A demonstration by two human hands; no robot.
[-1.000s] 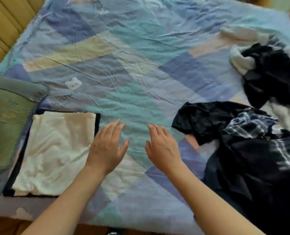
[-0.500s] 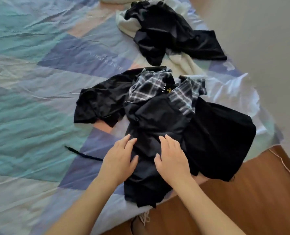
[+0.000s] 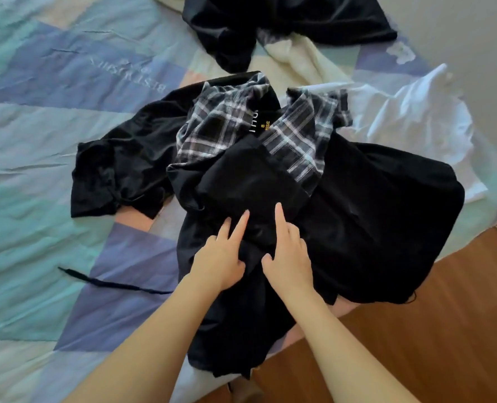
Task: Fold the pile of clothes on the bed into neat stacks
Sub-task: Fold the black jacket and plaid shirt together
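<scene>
A heap of dark clothes lies at the bed's near right corner. On top is a black garment [image 3: 250, 181] with a plaid-lined collar [image 3: 296, 141]. My left hand [image 3: 221, 254] and my right hand [image 3: 288, 251] both lie on its lower part, side by side, and a fold of the black cloth is bunched between them. Their fingers point away from me; the left hand's thumb is tucked into the fold. Under the heap spreads a wide black piece [image 3: 386, 213]. A black shirt [image 3: 119, 170] lies to the left.
The patchwork bedspread [image 3: 52, 135] stretches to the left. A second heap of black clothes [image 3: 270, 21] on a cream cloth [image 3: 299, 59] sits further back. A white garment [image 3: 410, 112] lies at the right edge. A black cord [image 3: 110, 283] trails on the spread. Wooden floor [image 3: 444, 330] is at the lower right.
My view swung right from the folded cream piece to the dark heap. Both hands came onto the black garment and pushed further up it, bunching cloth between them.
</scene>
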